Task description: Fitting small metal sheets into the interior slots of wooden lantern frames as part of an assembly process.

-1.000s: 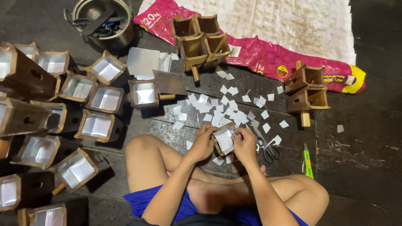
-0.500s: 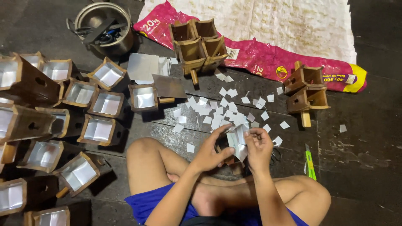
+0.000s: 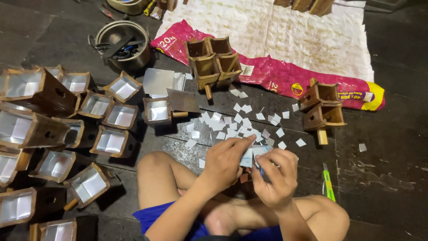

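Note:
I sit cross-legged on a dark floor. Both hands meet over my lap on a small shiny foil piece. My left hand pinches its left edge with the fingertips. My right hand grips its right side, with a bit of blue showing between the fingers. Whether a small wooden box sits under the foil is hidden by my hands. Just beyond my hands lies a scatter of small white foil squares.
Many foil-lined wooden boxes crowd the floor at left. Unlined wooden boxes sit at centre back and at right on a pink-edged sack. A metal bowl with tools, foil sheets and a green cutter lie nearby.
The small foil-lined box held a second ago is no longer visible; my hands have lifted slightly and now work a flat foil piece between the fingers.

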